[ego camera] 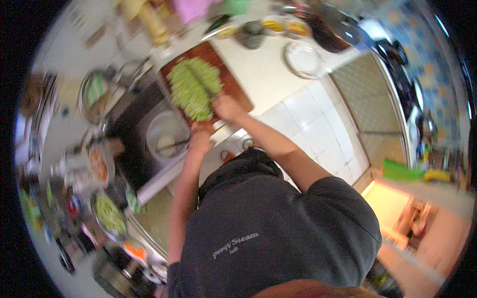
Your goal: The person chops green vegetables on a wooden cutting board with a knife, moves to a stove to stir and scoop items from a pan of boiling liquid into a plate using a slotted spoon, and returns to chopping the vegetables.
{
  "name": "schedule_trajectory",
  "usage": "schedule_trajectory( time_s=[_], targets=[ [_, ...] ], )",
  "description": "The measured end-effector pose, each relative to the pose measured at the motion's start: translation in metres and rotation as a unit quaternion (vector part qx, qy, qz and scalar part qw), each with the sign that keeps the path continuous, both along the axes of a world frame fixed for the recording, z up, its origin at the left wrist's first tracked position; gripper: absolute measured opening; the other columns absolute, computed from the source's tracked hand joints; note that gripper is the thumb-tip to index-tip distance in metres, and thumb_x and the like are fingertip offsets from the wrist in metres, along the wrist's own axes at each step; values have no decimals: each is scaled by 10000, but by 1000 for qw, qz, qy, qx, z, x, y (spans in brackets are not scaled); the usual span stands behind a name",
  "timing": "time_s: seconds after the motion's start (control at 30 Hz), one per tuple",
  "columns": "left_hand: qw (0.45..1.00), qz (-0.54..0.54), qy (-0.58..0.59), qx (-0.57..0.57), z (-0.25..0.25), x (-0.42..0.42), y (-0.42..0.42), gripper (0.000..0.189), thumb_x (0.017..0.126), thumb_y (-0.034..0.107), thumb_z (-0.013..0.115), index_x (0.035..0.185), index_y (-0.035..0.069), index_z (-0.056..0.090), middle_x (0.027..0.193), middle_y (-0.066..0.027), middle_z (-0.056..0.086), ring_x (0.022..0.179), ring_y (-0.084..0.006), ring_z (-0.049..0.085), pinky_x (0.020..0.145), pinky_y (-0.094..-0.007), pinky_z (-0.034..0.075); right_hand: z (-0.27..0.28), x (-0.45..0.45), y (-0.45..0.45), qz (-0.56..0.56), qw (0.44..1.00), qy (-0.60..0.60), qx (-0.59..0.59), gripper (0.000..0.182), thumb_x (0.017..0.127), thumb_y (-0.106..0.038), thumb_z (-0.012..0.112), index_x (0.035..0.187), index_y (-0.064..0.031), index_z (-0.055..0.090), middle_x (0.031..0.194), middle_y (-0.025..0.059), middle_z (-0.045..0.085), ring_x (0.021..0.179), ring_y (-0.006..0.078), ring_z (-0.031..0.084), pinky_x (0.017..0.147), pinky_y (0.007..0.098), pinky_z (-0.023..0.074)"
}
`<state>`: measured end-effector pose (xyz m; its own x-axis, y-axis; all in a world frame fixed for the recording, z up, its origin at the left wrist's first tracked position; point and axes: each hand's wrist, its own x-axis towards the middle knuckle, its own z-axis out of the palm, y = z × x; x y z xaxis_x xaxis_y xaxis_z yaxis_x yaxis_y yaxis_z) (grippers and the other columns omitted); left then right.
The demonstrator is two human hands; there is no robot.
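A brown cutting board lies on the counter, bearing a wide heap of finely chopped pale green vegetable. My right hand is closed on the handle of a knife, whose dark blade lies across the heap. My left hand is at the board's near edge, beside the lower end of the heap; blur hides its fingertips, and I cannot tell if it grips the board. Just left of it, a whitish round container stands in the dark sink, with a pale lump and a dark stick-like thing in it.
The dark sink basin adjoins the board on the left. A white plate and a dark grey bowl or mortar stand on the counter beyond. At lower left are a bowl of green pieces and some orange pieces.
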<state>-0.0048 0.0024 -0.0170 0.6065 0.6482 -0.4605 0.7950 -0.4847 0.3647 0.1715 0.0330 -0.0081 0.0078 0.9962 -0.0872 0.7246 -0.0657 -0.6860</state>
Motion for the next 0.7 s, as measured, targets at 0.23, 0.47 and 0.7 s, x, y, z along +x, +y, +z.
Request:
schedule_trajectory(
  time_s=[0.23, 0.47, 0.7],
  targets=[
    [997, 47, -50, 37, 0, -11, -5, 745, 700, 320, 644, 1246, -78, 329, 1364, -274, 175, 1275, -383, 170, 1037, -378, 203, 9, -8, -18, -70, 993, 80, 47, 324, 817, -180, 458, 1013, 28, 306, 960, 311, 450, 796, 453, 518, 717, 506, 424],
    [961, 175, -211, 25, -2, -27, -10, 388, 848, 204, 503, 1099, -92, 497, 1237, -208, 438, 1143, -301, 432, 944, -355, 344, 32, -9, -44, -66, 996, -3, 52, 516, 778, -148, 520, 1222, 7, 308, 1075, 227, 422, 998, 383, 452, 863, 402, 381],
    [602, 297, -630, -390, 79, 64, -28, 457, 922, 262, 372, 1266, -29, 296, 1271, -141, 372, 1184, -250, 361, 1000, -343, 292, 42, 25, -69, 133, 953, 78, 262, 343, 803, -201, 487, 1081, -1, 495, 1101, 180, 492, 1018, 348, 466, 859, 365, 396]
  ],
)
